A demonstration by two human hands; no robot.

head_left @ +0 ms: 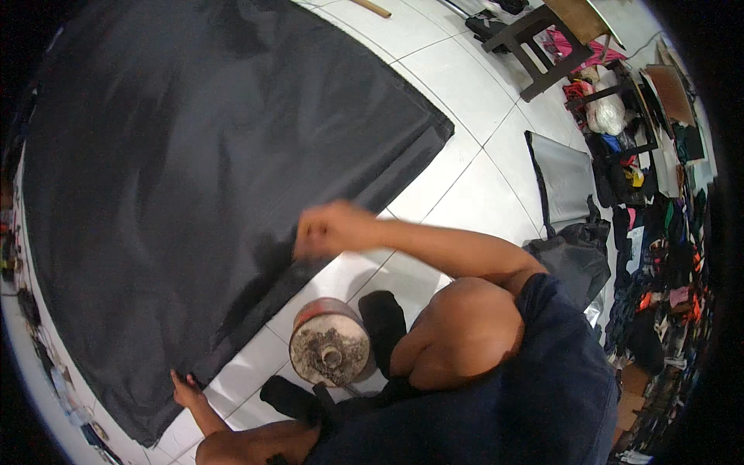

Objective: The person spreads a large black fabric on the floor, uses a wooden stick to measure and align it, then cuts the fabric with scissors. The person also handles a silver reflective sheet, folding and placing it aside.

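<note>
A large sheet of black fabric (178, 178) lies spread over the floor, with a folded strip along its near right edge. My left hand (186, 389) rests on that edge near the lower corner, fingers apart and pressed on the cloth. Above the same edge, farther along, is my right hand (335, 229). It is blurred by motion, its fingers curled together; whatever they hold, if anything, cannot be made out. Between my feet stands a round can (329, 350) with a stained, crusted top, a short neck in its middle and a reddish side.
White tiles (434, 182) show beside the fabric. On the right lie a grey sheet with dark edging (564, 174), a black bag (573, 256) and a long heap of mixed cloth and items (666, 263). A dark stool (542, 46) stands at the far right, and a brown stick (372, 8) lies beyond the fabric.
</note>
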